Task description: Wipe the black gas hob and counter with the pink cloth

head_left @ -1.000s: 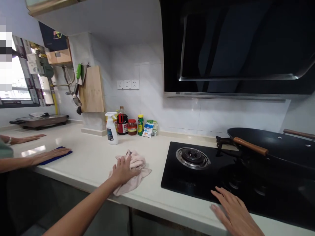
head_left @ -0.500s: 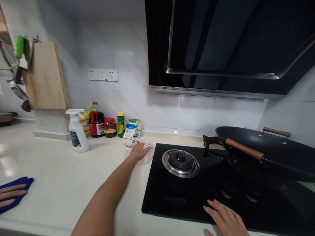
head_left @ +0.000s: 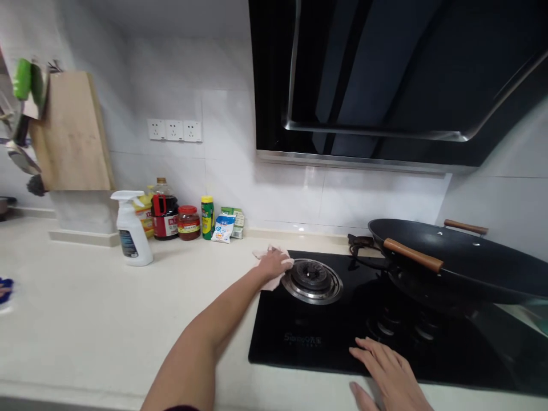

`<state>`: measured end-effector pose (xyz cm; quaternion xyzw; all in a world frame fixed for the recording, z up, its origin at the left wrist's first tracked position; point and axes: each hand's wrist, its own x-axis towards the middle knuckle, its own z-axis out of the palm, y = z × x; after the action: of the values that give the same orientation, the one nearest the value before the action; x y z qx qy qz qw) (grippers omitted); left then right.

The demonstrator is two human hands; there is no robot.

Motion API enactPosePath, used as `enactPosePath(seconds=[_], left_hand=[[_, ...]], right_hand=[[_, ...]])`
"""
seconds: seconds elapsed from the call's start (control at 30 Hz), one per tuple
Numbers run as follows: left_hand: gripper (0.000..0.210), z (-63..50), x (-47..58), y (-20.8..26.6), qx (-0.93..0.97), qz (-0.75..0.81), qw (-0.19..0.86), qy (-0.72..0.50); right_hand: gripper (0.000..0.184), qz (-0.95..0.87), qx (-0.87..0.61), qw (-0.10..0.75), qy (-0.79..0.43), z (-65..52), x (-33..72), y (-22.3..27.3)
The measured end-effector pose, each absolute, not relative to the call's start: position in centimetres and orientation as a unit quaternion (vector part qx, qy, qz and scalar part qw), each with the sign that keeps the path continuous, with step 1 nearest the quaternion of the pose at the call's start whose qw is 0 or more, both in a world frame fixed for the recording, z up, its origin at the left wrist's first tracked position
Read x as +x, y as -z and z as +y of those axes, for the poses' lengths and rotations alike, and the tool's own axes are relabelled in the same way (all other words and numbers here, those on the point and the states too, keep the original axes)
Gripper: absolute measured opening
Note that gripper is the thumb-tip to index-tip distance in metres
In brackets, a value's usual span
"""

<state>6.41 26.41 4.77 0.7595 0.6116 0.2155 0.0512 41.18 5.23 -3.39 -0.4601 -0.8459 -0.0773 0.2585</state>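
My left hand presses down on a pale pink cloth, its fingers closed over it. Cloth and hand lie across the left edge of the black glass gas hob, right beside the ringed burner. Part of the cloth is hidden under the hand. Resting at the hob's front edge, my right hand has its fingers stretched and thumb apart, with nothing in it.
A large wok with wooden handles covers the right burner. Behind my left arm stand a white spray bottle, a soy sauce bottle, a red-lidded jar and seasoning packets. A blurred blue cloth shows far left. The range hood overhangs.
My left hand has slid the pink cloth rightward from the counter onto the hob's edge. Another person's hand on the blue cloth has moved away, mostly out of view. My right hand stays at the hob.
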Motion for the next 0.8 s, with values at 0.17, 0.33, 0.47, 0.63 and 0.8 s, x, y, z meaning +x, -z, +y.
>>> enactPosePath(seconds=[0.17, 0.33, 0.47, 0.63, 0.8], left_hand=[[0.025, 21.5, 7.7, -4.8, 0.777, 0.57, 0.066, -0.258], [0.025, 13.2, 8.3, -4.2, 0.795, 0.515, 0.066, -0.313], [0.028, 5.8, 9.9, -3.5, 0.829, 0.449, 0.063, -0.327], [0.032, -0.7, 10.9, -3.5, 0.816, 0.447, 0.109, -0.349], [0.037, -1.4, 10.2, -5.5, 0.665, 0.527, 0.286, -0.446]], right_hand=[[0.039, -0.843, -0.462, 0.265, 0.072, 5.3, 41.0, 3.6], [0.038, -0.839, -0.464, 0.272, 0.082, 4.6, 40.6, 3.2], [0.041, -0.84, -0.466, 0.265, 0.078, 4.1, 40.6, 2.9], [0.045, -0.842, -0.467, 0.26, 0.072, 3.8, 40.7, 2.9], [0.047, -0.839, -0.478, 0.255, 0.048, 3.7, 40.5, 2.6]])
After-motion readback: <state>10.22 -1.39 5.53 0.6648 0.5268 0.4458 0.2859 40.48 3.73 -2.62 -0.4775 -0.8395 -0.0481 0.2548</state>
